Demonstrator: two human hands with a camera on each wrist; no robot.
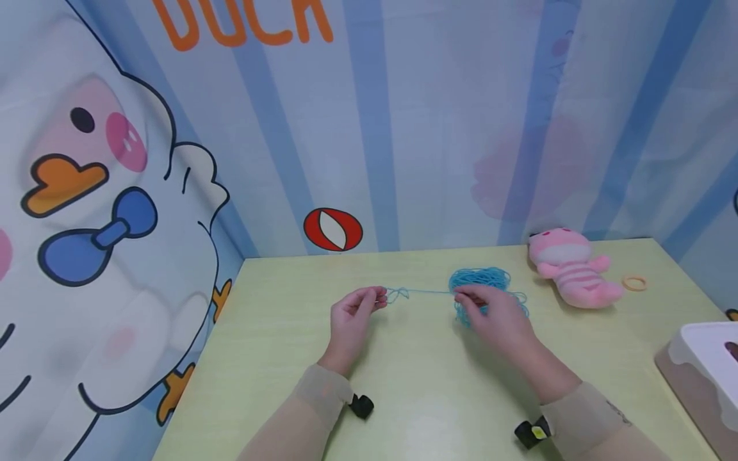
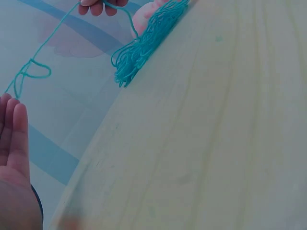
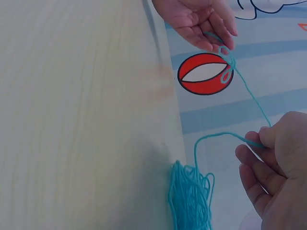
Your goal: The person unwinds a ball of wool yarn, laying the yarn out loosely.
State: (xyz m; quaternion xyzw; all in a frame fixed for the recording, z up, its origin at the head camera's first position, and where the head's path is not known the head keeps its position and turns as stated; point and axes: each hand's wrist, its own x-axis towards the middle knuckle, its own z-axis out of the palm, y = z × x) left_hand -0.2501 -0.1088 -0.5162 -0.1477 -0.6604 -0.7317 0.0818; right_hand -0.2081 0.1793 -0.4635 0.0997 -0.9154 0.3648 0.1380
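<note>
Between the two hands runs a thin blue yarn strand (image 1: 426, 292), drawn straight above the table. My left hand (image 1: 354, 320) pinches its looped end, where a small loose knot of loops (image 3: 227, 64) sits just past the fingertips. The right hand (image 1: 498, 320) pinches the same strand between thumb and forefinger, as the right wrist view shows. From there the yarn runs down to a blue yarn bundle (image 1: 481, 278) lying on the table, partly hidden behind the right hand in the head view.
A pink striped plush toy (image 1: 571, 269) lies at the back right, with a small tan ring (image 1: 635, 283) beside it. A white-topped box (image 1: 703, 358) stands at the right edge of the pale table (image 1: 277, 358). Behind hangs a printed cloth (image 1: 426, 128).
</note>
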